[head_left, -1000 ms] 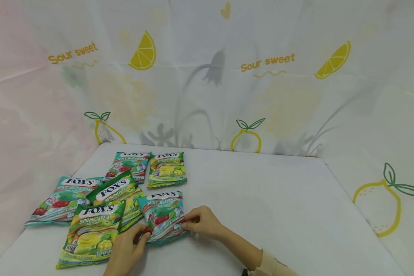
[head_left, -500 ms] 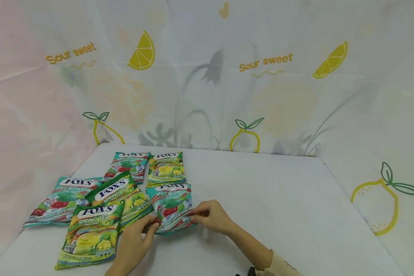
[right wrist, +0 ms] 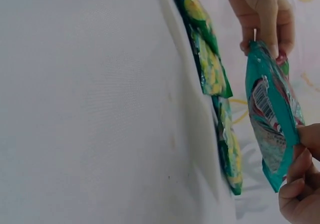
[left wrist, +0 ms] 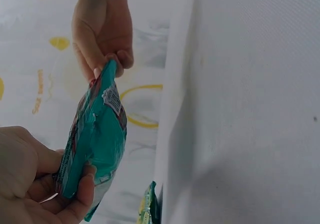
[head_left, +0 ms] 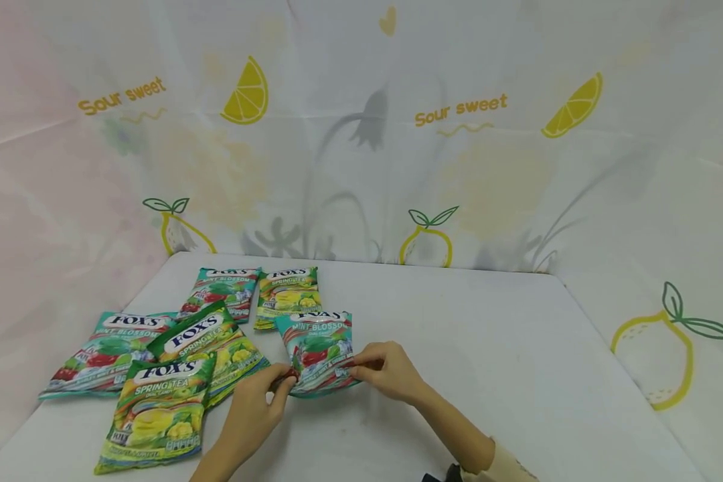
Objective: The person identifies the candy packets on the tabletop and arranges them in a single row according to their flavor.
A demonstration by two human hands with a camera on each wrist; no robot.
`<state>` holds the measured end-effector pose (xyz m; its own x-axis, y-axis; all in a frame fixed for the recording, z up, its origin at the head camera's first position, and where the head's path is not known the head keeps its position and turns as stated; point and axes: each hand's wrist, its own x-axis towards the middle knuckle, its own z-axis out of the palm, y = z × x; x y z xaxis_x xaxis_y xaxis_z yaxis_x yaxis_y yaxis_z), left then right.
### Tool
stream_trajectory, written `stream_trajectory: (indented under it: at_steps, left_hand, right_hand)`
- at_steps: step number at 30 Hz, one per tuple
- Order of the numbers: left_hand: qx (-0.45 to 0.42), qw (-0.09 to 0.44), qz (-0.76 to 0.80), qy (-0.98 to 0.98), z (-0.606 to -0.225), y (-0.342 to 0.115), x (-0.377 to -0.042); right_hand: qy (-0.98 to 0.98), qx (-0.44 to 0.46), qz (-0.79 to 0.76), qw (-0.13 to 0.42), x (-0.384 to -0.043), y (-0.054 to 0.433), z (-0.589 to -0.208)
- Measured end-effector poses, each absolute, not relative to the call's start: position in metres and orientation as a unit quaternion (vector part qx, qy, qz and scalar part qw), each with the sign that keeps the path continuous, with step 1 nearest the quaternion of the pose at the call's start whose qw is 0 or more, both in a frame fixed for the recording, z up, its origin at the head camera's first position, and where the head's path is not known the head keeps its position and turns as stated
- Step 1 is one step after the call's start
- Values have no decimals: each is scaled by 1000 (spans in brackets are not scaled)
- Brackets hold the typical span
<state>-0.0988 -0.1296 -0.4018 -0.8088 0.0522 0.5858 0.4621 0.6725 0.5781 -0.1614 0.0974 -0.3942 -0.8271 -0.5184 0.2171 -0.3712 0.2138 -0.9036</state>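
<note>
Lemon-printed cloth (head_left: 337, 167) hangs behind a white table (head_left: 488, 375). Below the head view's centre, our left hand (head_left: 256, 405) and right hand (head_left: 393, 373) pinch a teal candy bag (head_left: 318, 348) near its lower corners, neither hand closer; its long axis runs up-frame, away from us.

Left of the held bag (head_left: 320, 351), five bags (head_left: 229, 348) lie on the table (head_left: 488, 361).

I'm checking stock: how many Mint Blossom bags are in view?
3: the held bag between the left hand and right hand, the far bag beside a Spring Tea bag, and the leftmost bag.
</note>
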Motion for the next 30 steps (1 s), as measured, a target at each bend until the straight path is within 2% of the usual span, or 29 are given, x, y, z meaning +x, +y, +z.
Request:
stream_trajectory:
  at_steps: [22,30]
  left_hand:
    - [-217,269,-413,-843,-395,-100,-123]
    - [-218,243,-421,-846,-395,-87,-128]
  right_hand:
    - [808,-266,-526,-4,-160,132,-379]
    - [816,-265,-513,-14,-162,146,-377]
